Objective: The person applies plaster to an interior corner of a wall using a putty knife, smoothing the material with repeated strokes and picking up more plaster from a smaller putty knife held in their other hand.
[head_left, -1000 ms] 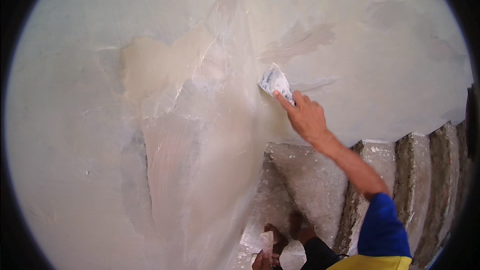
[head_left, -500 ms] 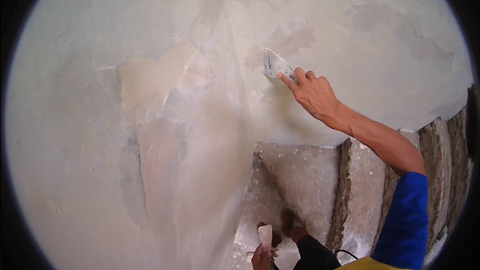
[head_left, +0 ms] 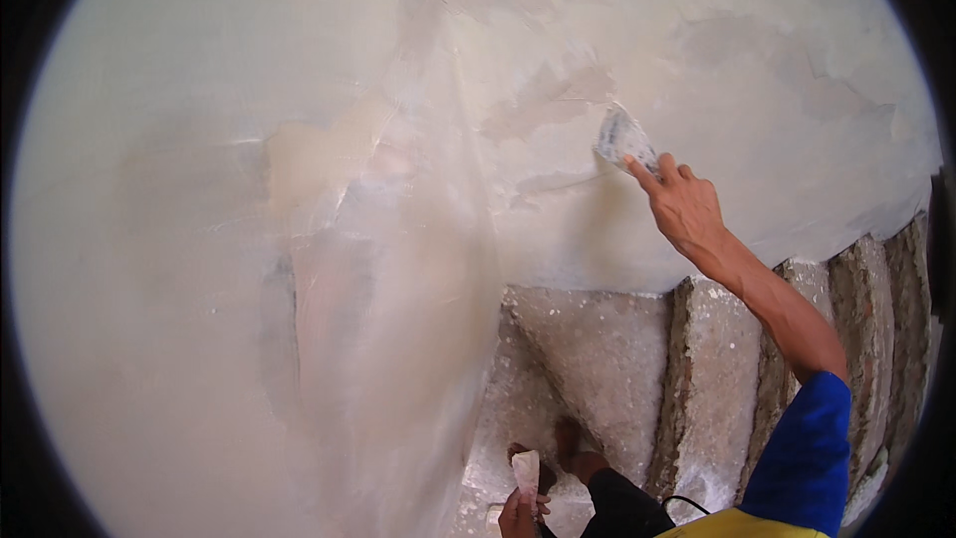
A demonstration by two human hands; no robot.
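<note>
My right hand (head_left: 687,207) grips a putty knife (head_left: 623,134), its wide blade smeared with whitish filler. The blade lies against the pale plastered wall (head_left: 757,159), with the forefinger stretched along it. Left of the blade, a darker damp-looking filler patch (head_left: 548,100) shows on the wall, and a thinner streak (head_left: 558,182) sits below it. Low in the picture, my left hand (head_left: 520,516) is closed around a second scraper (head_left: 527,472), its whitish blade pointing up. Part of that hand is cut off by the lower edge.
Rough, paint-spotted concrete steps (head_left: 712,379) curve up along the right below the wall. My bare feet (head_left: 568,441) stand on a lower wedge-shaped step. A wall corner (head_left: 483,189) runs down the middle, with a beige patch (head_left: 319,159) left of it. A thin black cable (head_left: 687,501) loops near my leg.
My right hand has moved right and slightly down with the putty knife. A filler streak now shows where the hand was. My left hand stays nearly in place.
</note>
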